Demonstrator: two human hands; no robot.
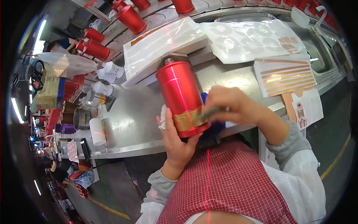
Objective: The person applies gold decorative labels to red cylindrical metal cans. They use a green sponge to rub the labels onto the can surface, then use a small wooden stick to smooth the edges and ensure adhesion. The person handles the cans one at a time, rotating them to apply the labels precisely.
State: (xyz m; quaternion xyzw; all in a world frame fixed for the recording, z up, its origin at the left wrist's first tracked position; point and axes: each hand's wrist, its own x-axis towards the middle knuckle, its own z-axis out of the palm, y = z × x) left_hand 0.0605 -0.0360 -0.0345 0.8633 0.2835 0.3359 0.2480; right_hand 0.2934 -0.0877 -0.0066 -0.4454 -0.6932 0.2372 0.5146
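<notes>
A glossy red cylindrical bottle (178, 87) lies tilted over the steel table's near side, its narrow neck pointing away from me. Around its near end runs a gold label (185, 118). My left hand (178, 143) is wrapped round that end from below, thumb on one side and fingers on the other; white tape or a finger cover shows on one finger. In my right hand (236, 104) is a small dark greenish flat tool (212, 112), pressed against the right part of the label. A blue object (215, 130) shows behind the bottle, partly hidden by it.
Sheets of gold strips (287, 76) and clear plastic sheets (250, 41) lie to the right, near a sink (322, 59). A plastic-covered stack (164, 46) is beyond the bottle. Red bottles (130, 19) line a conveyor. A paper roll (97, 131) stands left. Other people work farther left.
</notes>
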